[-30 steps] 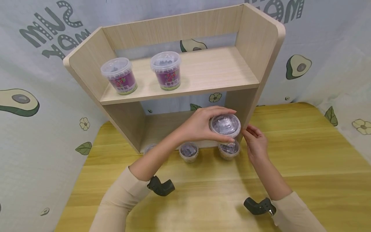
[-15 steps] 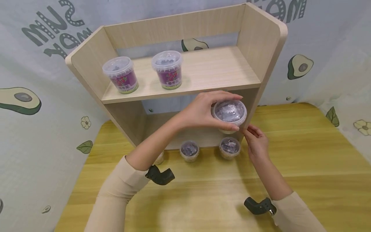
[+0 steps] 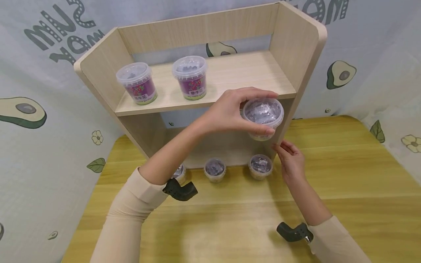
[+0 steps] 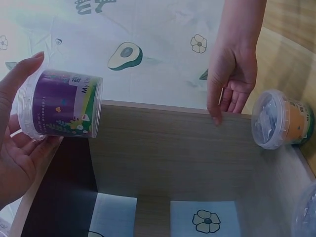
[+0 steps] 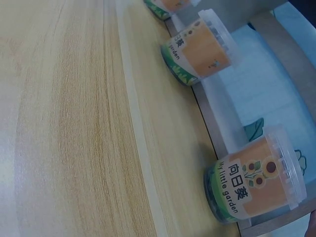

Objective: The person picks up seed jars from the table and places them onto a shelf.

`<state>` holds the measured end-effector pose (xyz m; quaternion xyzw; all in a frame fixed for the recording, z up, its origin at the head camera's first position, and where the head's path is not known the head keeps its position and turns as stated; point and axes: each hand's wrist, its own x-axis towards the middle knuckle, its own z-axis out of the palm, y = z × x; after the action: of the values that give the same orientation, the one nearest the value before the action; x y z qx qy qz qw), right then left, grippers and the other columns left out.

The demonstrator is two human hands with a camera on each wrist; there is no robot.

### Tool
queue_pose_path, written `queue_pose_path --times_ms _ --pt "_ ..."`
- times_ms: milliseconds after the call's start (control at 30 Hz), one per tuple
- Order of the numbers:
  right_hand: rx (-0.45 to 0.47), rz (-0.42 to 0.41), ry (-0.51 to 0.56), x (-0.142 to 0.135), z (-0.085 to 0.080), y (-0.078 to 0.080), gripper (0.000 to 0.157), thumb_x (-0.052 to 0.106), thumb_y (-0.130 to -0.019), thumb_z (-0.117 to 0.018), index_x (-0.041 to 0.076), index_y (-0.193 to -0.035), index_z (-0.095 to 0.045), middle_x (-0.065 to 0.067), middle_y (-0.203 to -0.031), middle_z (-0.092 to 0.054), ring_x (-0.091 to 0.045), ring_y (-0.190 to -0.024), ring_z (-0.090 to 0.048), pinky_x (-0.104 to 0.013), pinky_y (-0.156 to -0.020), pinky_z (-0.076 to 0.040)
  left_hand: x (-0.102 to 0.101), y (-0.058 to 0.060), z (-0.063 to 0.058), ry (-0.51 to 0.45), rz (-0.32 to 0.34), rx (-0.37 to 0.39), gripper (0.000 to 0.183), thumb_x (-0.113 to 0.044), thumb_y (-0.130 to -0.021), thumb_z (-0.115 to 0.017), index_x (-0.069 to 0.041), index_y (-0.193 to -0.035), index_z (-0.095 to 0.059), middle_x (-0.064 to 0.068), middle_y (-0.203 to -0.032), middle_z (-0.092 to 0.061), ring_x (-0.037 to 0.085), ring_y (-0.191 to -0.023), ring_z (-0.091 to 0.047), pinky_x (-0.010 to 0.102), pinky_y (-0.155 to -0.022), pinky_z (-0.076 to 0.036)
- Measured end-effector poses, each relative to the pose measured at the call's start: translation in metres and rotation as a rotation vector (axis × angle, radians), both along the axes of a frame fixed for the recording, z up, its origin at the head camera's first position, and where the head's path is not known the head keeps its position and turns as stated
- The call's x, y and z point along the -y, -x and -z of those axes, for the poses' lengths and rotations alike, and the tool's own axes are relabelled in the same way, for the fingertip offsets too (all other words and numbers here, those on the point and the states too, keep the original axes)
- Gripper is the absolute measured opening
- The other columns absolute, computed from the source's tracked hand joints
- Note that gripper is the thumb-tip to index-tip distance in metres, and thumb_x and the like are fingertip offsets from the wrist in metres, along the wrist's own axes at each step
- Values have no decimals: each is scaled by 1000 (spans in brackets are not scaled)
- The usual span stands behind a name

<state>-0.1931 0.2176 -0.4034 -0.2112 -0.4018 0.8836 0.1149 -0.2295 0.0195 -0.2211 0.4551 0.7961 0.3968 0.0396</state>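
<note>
My left hand grips a clear plastic tub by its rim, thumb on the near side and fingers on the far side. In the left wrist view the lidded tub shows a purple label. It hangs in front of the upper board's front edge, near the right end of the wooden shelf. Low at the shelf's right side panel, my right hand pinches the front edge, thumb on the inner face. Two purple-labelled tubs, one left and one mid-board, stand on the upper board.
On the table, along the shelf's foot, stand orange-labelled tubs: a right one, a middle one and a left one partly behind my left forearm. A patterned cloth hangs behind the shelf.
My left hand has lifted the tub upward and slightly right, from low in front of the lower compartment to the upper board's edge. My right hand has stayed at the side panel.
</note>
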Motion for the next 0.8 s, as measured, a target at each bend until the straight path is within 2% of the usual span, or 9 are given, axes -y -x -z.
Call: queue_pose_path --times_ms 167,300,433,567,700,800 --pt "1 -4 1 0 1 1 24 -16 -75 -65 8 -75 -68 -1 -76 -67 -8 -75 -64 -16 -72 -52 -1 4 -13 9 -4 52 71 -30 -65 -84 -20 -129 -55 -9 -126 -56 1 -107 -50 15 -87 -43" --pt "-4 -6 3 -1 1 1 24 -17 -75 -64 7 -75 -67 -1 -77 -66 -8 -75 -64 -16 -72 -52 -1 12 -31 17 17 102 68 -25 -67 -82 -18 -129 -54 -8 -122 -57 7 -102 -54 19 -85 -45" --pt "-8 -11 2 -1 2 1 24 -17 -75 -64 7 -75 -67 -1 -77 -66 -9 -75 -64 -16 -72 -52 0 20 -49 1 32 128 65 -19 -70 -80 -14 -130 -54 -6 -124 -56 9 -104 -54 20 -88 -45" --pt "-9 -16 -2 -1 1 0 24 -17 -76 -63 7 -75 -66 -1 -77 -66 -9 -76 -63 -16 -73 -51 1 25 -64 -10 8 142 65 -19 -70 -80 -16 -129 -54 -6 -125 -55 9 -106 -54 20 -90 -43" --pt "-15 -10 6 -1 1 1 24 -17 -75 -63 7 -75 -66 -1 -77 -65 -9 -76 -63 -16 -73 -52 2 29 -70 -29 -17 178 64 -18 -69 -81 -16 -128 -55 -6 -126 -55 9 -107 -54 21 -91 -43" --pt "-20 -1 19 -1 2 1 26 -19 -75 -62 6 -75 -66 -2 -76 -66 -9 -75 -63 -17 -71 -52 4 32 -68 -19 -26 154 65 -18 -70 -80 -14 -129 -54 -4 -128 -54 9 -107 -54 21 -90 -44"
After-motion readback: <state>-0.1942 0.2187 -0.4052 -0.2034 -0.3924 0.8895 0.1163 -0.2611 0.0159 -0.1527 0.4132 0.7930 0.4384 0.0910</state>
